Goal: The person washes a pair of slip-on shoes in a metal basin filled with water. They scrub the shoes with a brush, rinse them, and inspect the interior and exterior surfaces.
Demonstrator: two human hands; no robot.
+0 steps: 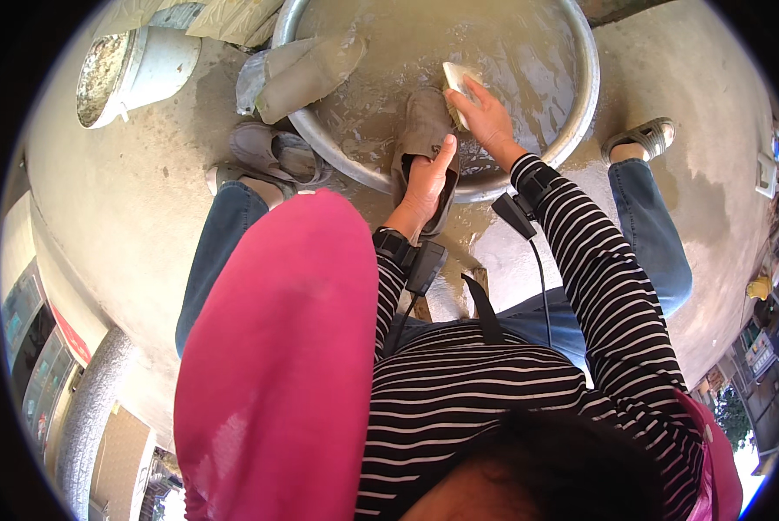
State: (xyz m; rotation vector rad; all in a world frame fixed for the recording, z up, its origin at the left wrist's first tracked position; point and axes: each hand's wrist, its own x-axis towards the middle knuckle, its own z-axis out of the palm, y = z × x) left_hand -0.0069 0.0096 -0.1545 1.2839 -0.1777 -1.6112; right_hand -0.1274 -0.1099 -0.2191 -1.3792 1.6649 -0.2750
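A large metal basin (588, 84) of murky brown water stands before me. My left hand (425, 185) is in the opening of a wet, brownish cloth slip-on shoe (423, 117), its thumb outside and its other fingers partly hidden. The shoe lies toe away from me across the basin's near rim. My right hand (490, 124) grips a scrubbing brush (456, 78) with a white back. Its bristles face the shoe's right side near the toe; whether they touch is hard to tell.
Two pale, sole-shaped items (311, 71) rest over the basin's left rim. A grey clog (256, 143) sits on the concrete floor (122, 195) below them. A dirty white bucket (161, 65) is at the upper left. My sandalled feet flank the basin.
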